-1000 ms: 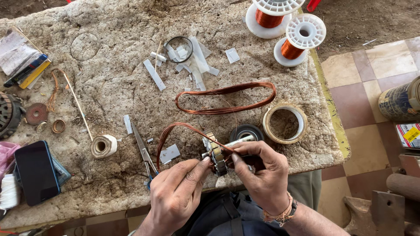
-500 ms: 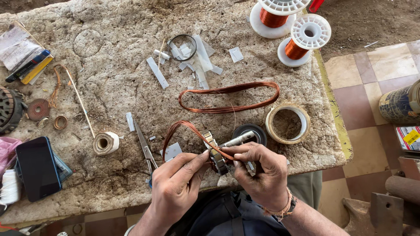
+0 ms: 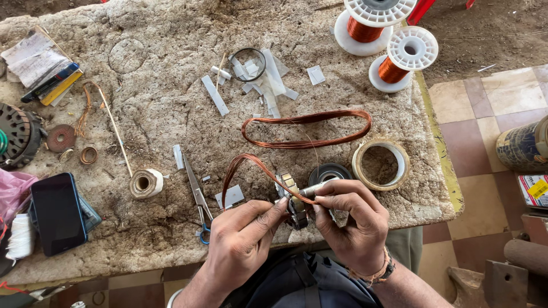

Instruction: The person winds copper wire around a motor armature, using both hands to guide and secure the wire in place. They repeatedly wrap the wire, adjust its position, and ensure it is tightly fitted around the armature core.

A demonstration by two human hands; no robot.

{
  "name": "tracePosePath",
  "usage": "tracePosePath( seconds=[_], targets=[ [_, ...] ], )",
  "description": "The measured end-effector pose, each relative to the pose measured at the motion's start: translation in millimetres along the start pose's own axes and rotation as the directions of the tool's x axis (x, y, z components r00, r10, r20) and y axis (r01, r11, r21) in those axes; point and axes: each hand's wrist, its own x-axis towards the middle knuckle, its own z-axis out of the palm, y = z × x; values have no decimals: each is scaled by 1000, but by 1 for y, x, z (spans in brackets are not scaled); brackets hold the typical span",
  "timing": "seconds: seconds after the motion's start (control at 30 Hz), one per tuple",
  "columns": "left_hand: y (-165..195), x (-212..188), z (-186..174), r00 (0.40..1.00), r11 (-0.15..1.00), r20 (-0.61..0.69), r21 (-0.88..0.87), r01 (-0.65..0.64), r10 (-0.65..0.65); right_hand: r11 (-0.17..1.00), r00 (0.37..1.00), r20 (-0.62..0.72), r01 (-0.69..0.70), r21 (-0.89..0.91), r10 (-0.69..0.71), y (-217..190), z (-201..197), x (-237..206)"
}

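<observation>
The left hand (image 3: 242, 239) and right hand (image 3: 348, 225) both grip a small motor core (image 3: 294, 199) (copper wire loop (image 3: 251, 168) at its 10 o'clock) over the counter (image 3: 171, 102).

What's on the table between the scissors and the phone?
In the head view, a small roll of tape sits on the stone table between the scissors and the phone.

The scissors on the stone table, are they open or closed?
Closed. The scissors lie flat on the table with the blades together in one narrow point, beside the left hand.

Two copper-wire spools (image 3: 394, 34), perhaps three tape rolls (image 3: 381, 164)
</observation>
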Motion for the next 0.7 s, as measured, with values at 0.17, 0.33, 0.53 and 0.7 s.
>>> tracePosePath(
  seconds=[0.17,0.33,0.53,0.7],
  targets=[
    [-1,-1,0,999,998,13,-45,37,-36,1000,997,73,16,20,-18,-1,-3,13],
    [-3,-3,0,999,995,10,-90,51,-51,995,985,168,-40,96,23,3,-4,24],
    [-1,-9,5,993,993,-88,96,-76,84,994,987,160,-35,103,18,4,-5,25],
    [-5,-10,11,993,995,-87,76,-70,77,995,987,159,-24,101,8,8,-4,24]
  ],
)
